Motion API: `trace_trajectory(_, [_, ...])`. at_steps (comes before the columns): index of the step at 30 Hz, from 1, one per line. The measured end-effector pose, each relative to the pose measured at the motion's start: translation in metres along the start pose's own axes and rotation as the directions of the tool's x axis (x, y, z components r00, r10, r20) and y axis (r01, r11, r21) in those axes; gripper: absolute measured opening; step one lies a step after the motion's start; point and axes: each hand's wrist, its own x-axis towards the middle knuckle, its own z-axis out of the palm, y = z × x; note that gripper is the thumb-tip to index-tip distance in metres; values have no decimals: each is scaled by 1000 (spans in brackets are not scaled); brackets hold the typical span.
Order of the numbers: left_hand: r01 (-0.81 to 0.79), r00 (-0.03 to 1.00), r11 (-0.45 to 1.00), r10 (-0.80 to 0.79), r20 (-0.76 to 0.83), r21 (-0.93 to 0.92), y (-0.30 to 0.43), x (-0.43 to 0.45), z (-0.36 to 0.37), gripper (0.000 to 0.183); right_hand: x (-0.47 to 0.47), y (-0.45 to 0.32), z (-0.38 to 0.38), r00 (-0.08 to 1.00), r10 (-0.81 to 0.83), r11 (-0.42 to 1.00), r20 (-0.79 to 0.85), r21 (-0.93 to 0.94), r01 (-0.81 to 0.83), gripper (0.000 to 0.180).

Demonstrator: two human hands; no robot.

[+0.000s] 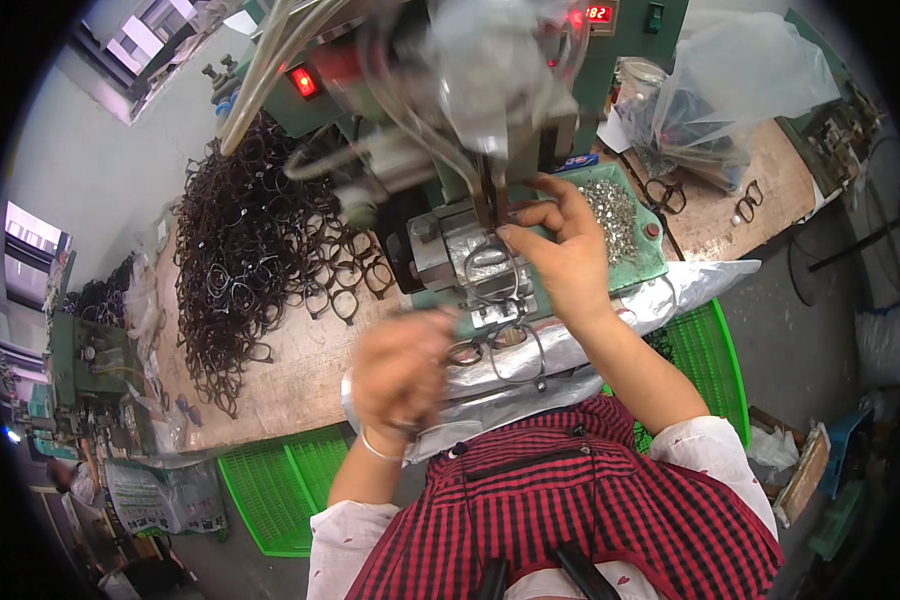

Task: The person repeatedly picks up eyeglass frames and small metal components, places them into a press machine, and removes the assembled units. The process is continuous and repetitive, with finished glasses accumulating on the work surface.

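My right hand (566, 247) reaches to the tip of the green bench machine, thumb and forefinger close together by its metal jaws (489, 195); whether they pinch a small part cannot be told. Below them, a dark eyeglass frame (491, 274) lies over the metal fixture (457, 247). Further eyeglass frames (508, 337) lie on silver foil at the machine's near edge. To their left is my left hand (403, 367), blurred by motion and wearing a bracelet; what it holds is unclear. Right of the fixture, a green tray (641, 259) contains many small metal pieces (607, 217).
A large heap of dark eyeglass frames (232, 255) covers the wooden table (307, 375) at left. Two frames and a clear plastic bag (720, 97) lie at right. Green plastic baskets (285, 487) stand below the table edge. Hoses (270, 67) hang from the machine.
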Motion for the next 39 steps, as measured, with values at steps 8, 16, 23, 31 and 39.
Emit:
trace_trajectory(8, [128,906,985,-164,391,116,65,15,-15,19,-14,-27,9,994,-64,983,83,-165,77,54])
trace_trajectory(16, [-218,903,928,74,423,303,-25,17,4,29,14,53,-123,913,-386,161,134,-964,210,19])
trace_trajectory(23, [-231,887,931,82,455,283,-38,11,5,30,27,51,-110,856,-272,63,440,-880,472,19])
trace_trajectory(31, [496,824,742,-566,25,451,6,-112,21,88,25,60,-139,936,-315,783,-160,-600,161,16])
trace_trajectory(39, [433,896,743,-294,-332,510,-8,-42,-70,28,33,79,-118,906,-152,973,-394,-220,68,18])
